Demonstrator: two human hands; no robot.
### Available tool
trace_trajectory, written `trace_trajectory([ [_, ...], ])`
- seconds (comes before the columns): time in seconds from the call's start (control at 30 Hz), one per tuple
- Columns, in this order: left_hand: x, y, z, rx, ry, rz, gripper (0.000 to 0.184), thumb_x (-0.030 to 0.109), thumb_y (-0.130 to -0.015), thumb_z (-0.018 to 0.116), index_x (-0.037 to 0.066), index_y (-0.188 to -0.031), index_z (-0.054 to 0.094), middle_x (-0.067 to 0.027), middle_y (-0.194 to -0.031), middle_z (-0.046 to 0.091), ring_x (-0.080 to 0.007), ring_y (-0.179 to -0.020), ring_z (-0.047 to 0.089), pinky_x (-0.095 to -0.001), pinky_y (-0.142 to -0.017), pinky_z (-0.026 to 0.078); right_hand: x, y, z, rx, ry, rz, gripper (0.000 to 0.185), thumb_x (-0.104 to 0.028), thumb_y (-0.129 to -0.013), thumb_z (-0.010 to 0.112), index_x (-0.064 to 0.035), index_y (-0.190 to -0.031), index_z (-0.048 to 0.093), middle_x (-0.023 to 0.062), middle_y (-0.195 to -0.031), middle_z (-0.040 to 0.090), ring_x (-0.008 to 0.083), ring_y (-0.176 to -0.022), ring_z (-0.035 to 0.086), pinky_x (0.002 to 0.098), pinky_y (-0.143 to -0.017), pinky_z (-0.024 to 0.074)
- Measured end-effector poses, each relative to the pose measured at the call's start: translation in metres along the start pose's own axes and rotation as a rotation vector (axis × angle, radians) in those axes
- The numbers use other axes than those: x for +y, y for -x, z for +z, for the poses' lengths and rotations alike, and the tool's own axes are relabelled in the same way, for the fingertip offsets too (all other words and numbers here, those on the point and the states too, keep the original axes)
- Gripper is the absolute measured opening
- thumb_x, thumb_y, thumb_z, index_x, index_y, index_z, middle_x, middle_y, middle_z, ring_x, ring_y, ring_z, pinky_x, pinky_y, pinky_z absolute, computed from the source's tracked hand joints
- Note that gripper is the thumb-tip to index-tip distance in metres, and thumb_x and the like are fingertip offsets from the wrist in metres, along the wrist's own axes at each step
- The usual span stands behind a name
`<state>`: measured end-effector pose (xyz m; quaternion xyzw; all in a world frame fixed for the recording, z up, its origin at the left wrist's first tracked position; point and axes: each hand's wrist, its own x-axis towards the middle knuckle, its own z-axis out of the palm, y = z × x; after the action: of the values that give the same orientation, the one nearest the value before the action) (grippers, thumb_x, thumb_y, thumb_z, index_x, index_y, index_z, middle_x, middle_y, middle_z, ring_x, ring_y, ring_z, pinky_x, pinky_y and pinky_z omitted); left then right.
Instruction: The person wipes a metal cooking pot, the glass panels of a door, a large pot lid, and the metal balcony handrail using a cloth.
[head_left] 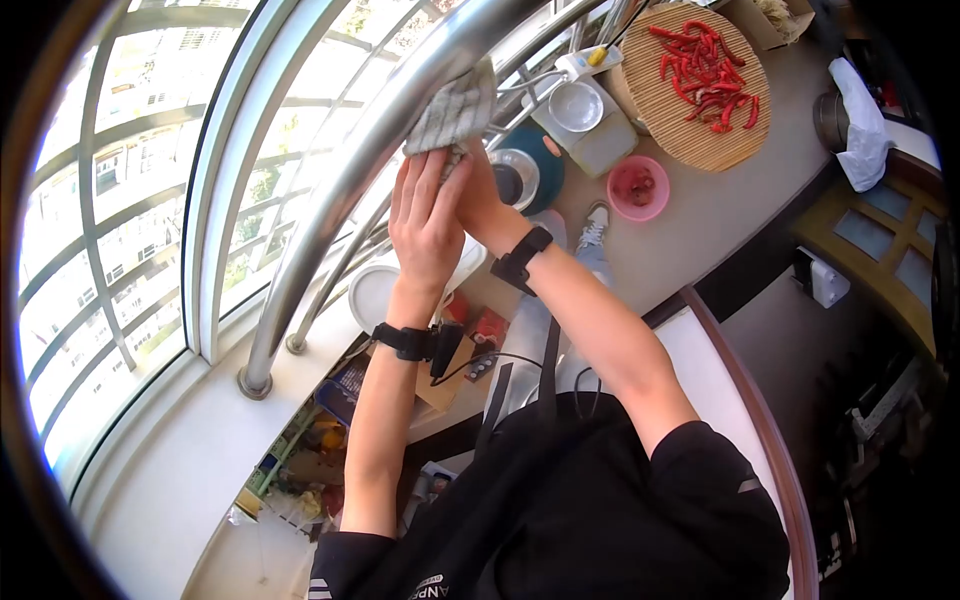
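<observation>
A grey-and-white striped cloth [455, 108] lies against the thick steel rail [345, 170] in front of the window. My left hand [426, 215] is at the cloth's lower edge, its fingers stretched out side by side and pointing up along the rail. Just right of it, my right hand [480, 195] is wrapped on the cloth's lower part; its fingertips are hidden behind my left hand and the cloth. Both wrists wear black straps.
Red chillies [705, 80] lie on a round woven mat [665, 125]. Nearby are a pink bowl [638, 188], a grey bin [590, 130] and a teal basin [550, 165]. A white sill [160, 450] runs below the barred window. Crates and clutter are under the rail.
</observation>
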<state>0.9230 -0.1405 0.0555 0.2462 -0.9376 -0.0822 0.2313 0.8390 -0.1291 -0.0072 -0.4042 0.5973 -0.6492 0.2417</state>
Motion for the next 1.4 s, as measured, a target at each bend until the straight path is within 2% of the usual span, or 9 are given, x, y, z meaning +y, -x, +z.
trace_trajectory([
  [0.2, -0.047, 0.08, -0.051, -0.192, -0.028, -0.335, 0.05, -0.011, -0.087, 0.045, 0.009, -0.13, 0.059, -0.0181, -0.145, 0.049, -0.0398, -0.135, 0.044, -0.046, -0.109, 0.041, 0.009, 0.058, 0.102, -0.151, 0.637, -0.166, 0.051, -0.032, -0.089, 0.056, -0.0101, -0.135, 0.054, 0.0167, -0.139, 0.051, 0.0373, -0.137, 0.037, 0.0481, -0.122, 0.015],
  [0.37, -0.078, 0.153, -0.093, -0.088, 0.038, -0.647, 0.045, -0.006, -0.092, 0.047, 0.002, -0.135, 0.053, -0.0208, -0.139, 0.054, -0.0336, -0.129, 0.051, -0.0395, -0.106, 0.042, -0.013, 0.1, 0.17, -0.389, 0.721, -0.197, 0.043, -0.027, -0.084, 0.057, 0.0027, -0.113, 0.067, 0.0206, -0.129, 0.057, 0.0328, -0.136, 0.042, 0.0484, -0.122, 0.0138],
  [0.63, -0.069, 0.263, -0.17, 0.131, 0.13, -1.075, 0.046, 0.0, -0.094, 0.052, -0.001, -0.14, 0.047, -0.0154, -0.14, 0.052, -0.0241, -0.127, 0.051, -0.0346, -0.108, 0.039, -0.052, 0.196, 0.279, -0.621, 0.738, -0.335, 0.06, -0.027, -0.079, 0.063, 0.0109, -0.125, 0.06, 0.0243, -0.147, 0.044, 0.0331, -0.143, 0.034, 0.0433, -0.123, 0.0177],
  [1.0, -0.1, 0.366, -0.209, 0.245, 0.238, -1.291, 0.052, -0.01, -0.088, 0.05, 0.003, -0.138, 0.052, -0.0112, -0.133, 0.056, -0.019, -0.106, 0.059, -0.0302, -0.092, 0.048, -0.08, 0.23, 0.351, -0.933, 0.918, -0.474, 0.054, -0.03, -0.089, 0.056, -0.0016, -0.135, 0.059, 0.0189, -0.154, 0.038, 0.0301, -0.147, 0.027, 0.0456, -0.122, 0.0129],
  [1.13, -0.075, 0.358, -0.211, 0.212, 0.186, -1.34, 0.046, -0.01, -0.079, 0.05, 0.003, -0.122, 0.061, -0.0084, -0.116, 0.061, -0.0174, -0.089, 0.057, -0.0294, -0.079, 0.047, -0.085, 0.23, 0.308, -1.058, 0.71, -0.429, 0.053, -0.022, -0.074, 0.068, 0.0035, -0.121, 0.066, 0.0199, -0.153, 0.039, 0.0297, -0.147, 0.026, 0.044, -0.123, 0.0143],
  [1.2, -0.062, 0.346, -0.212, 0.28, 0.215, -1.275, 0.042, -0.01, -0.077, 0.05, 0.003, -0.115, 0.063, -0.0082, -0.112, 0.062, -0.0177, -0.087, 0.056, -0.0293, -0.077, 0.046, -0.072, 0.241, 0.301, -0.848, 0.43, -0.348, 0.065, -0.018, -0.072, 0.071, -0.0011, -0.132, 0.057, 0.0206, -0.149, 0.042, 0.0331, -0.145, 0.03, 0.0466, -0.122, 0.017],
  [1.27, -0.036, 0.31, -0.228, 0.289, 0.205, -1.185, 0.037, -0.009, -0.074, 0.052, 0.003, -0.107, 0.064, -0.01, -0.109, 0.061, -0.0224, -0.09, 0.059, -0.0303, -0.078, 0.047, -0.077, 0.239, 0.281, -0.77, 0.246, -0.27, 0.059, -0.016, -0.075, 0.072, -0.0045, -0.131, 0.056, 0.0172, -0.133, 0.055, 0.0291, -0.131, 0.048, 0.0445, -0.114, 0.0347],
  [1.33, -0.013, 0.291, -0.239, 0.311, 0.154, -0.988, 0.038, -0.009, -0.073, 0.054, 0.003, -0.107, 0.064, -0.0076, -0.108, 0.061, -0.0199, -0.088, 0.058, -0.0276, -0.074, 0.046, -0.092, 0.229, 0.25, -0.948, -0.126, 0.121, 0.055, -0.016, -0.078, 0.07, -0.0025, -0.13, 0.055, 0.0185, -0.13, 0.057, 0.0306, -0.125, 0.053, 0.0416, -0.109, 0.0393],
  [1.4, 0.017, 0.272, -0.256, 0.243, 0.179, -0.827, 0.04, -0.007, -0.072, 0.058, 0.005, -0.108, 0.067, -0.0138, -0.117, 0.061, -0.0312, -0.103, 0.061, -0.0347, -0.087, 0.05, -0.103, 0.224, 0.211, -1.077, -0.372, 0.387, 0.052, -0.015, -0.082, 0.069, -0.0021, -0.129, 0.053, 0.0173, -0.124, 0.06, 0.0298, -0.117, 0.057, 0.0376, -0.102, 0.0444],
])
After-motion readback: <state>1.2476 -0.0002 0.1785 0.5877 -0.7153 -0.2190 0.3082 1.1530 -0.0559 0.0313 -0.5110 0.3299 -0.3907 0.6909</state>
